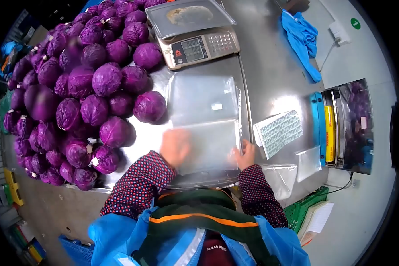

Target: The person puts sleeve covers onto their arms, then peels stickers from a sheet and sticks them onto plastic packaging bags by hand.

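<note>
Head view shows flat, clear plastic bags [208,144] between the blurred left hand [174,147] and half-curled right hand [245,156], grips unclear, on the near silver metal tabletop [142,139], where light fingertips should avoid creases.

Bare steel tabletop [264,57] right of scale [202,46] (cabbages [107,80] left)

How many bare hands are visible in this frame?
2: the left hand, blurred, at the left edge of the clear plastic; the right hand at its right edge. Both are in view, neither hidden.
</note>
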### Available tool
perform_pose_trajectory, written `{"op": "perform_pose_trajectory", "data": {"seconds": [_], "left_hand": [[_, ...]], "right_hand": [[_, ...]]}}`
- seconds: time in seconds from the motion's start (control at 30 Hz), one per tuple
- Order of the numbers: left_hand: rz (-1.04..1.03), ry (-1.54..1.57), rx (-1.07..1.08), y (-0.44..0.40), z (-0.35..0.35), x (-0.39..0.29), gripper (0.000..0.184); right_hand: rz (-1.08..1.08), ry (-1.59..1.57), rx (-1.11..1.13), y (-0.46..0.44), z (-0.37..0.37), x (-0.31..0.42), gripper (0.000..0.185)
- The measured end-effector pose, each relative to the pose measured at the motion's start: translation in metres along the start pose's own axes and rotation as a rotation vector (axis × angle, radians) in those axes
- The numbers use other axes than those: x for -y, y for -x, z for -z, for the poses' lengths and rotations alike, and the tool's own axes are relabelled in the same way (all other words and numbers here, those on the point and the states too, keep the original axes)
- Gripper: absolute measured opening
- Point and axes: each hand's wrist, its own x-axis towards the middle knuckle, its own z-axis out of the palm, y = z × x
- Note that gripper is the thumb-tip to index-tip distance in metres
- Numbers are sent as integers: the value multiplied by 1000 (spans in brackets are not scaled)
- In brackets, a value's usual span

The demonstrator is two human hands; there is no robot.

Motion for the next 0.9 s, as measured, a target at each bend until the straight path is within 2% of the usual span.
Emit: {"op": "perform_pose_trajectory", "data": {"seconds": [0.03, 0.07, 0.1, 0.2, 0.23, 0.33, 0.37, 0.47, 0.5, 0.53, 0.6, 0.63, 0.7, 0.73, 0.8, 0.83, 0.87, 0.9], "left_hand": [[-199, -295, 317, 16, -8, 6, 64], [-201, -371, 454, 28, -12, 8, 69], [-228, -388, 496, 29, -16, 19, 71], [-247, -360, 508, 16, -25, 30, 76], [-229, -341, 480, 9, -29, 30, 77], [-418, -211, 688, -13, -16, 24, 78], [-516, -246, 853, -19, -15, 26, 76], [-477, -179, 707, -10, -38, 52, 72], [-430, -287, 687, -11, -46, 47, 61], [-339, -325, 722, -19, -47, 37, 49], [-175, -338, 617, -25, -59, 27, 29], [-63, -364, 517, -30, -68, 23, 30], [155, -409, 335, -36, -83, 18, 35], [362, -293, 283, -58, -76, 2, 36], [811, 163, 31, -63, -90, 18, 41], [837, 294, 70, -57, -94, 37, 41], [847, 424, 123, -54, -90, 54, 41], [781, 419, 339, -61, -70, 50, 38]], "right_hand": [[-34, -31, 19, 9, -7, 0, 42], [-73, -64, 32, 15, -13, 4, 44], [-193, -80, 69, 17, -13, 6, 46], [-164, 160, 52, 20, -7, 10, 50], [-114, 289, 60, 16, 2, 21, 57], [416, 294, 320, -20, 26, 54, 62], [604, 323, 418, -29, 11, 44, 59], [829, 256, 337, -47, -27, 19, 54], [758, 276, 402, -51, -31, 18, 41], [734, 302, 370, -53, -37, 20, 37], [683, 370, 305, -57, -46, 26, 29], [686, 371, 213, -63, -52, 32, 22], [538, 323, 341, -77, -61, 33, 27], [454, 302, 398, -81, -63, 33, 30], [2, 205, 697, -111, -44, 57, 40], [-47, -19, 685, -119, -49, 42, 46], [-201, -114, 762, -128, -30, 62, 56], [-93, -132, 642, -125, -42, 42, 55]]}}
